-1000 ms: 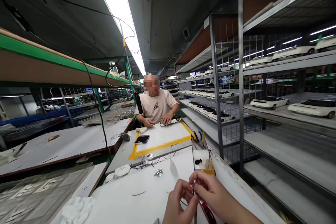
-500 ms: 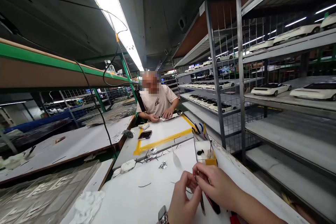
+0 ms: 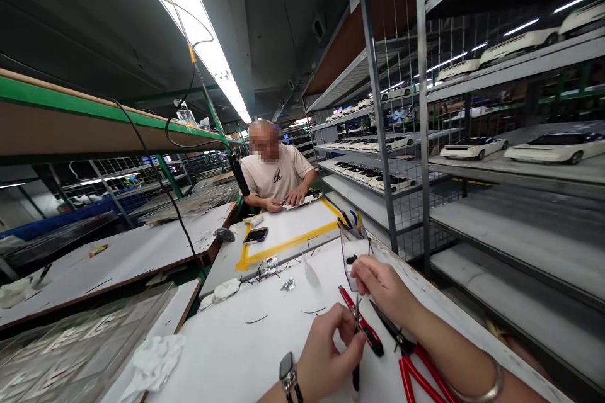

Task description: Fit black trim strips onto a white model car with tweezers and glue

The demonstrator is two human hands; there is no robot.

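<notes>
My left hand (image 3: 331, 345), with a watch (image 3: 287, 370) on its wrist, is pinched on a thin black tool (image 3: 355, 365) that points down at the white table (image 3: 246, 359). My right hand (image 3: 384, 286) is further forward, fingers curled, right beside a clear plastic cup (image 3: 352, 250) that holds pens and small parts. What its fingertips hold, if anything, is hidden. Red-handled pliers (image 3: 363, 326) lie on the table between my hands. A second red-handled cutter (image 3: 410, 359) lies under my right forearm.
A person (image 3: 275, 173) sits at the table's far end with both hands on a white model car (image 3: 302, 199). A phone (image 3: 256, 235) lies inside a yellow taped frame (image 3: 288, 243). Grey racks (image 3: 378, 138) of white model cars line the right. A white cloth (image 3: 154, 356) lies near left.
My hands have come apart: the right one moved forward to the clear cup, the left kept the thin tool. The red pliers now lie on the table. The view tilted down.
</notes>
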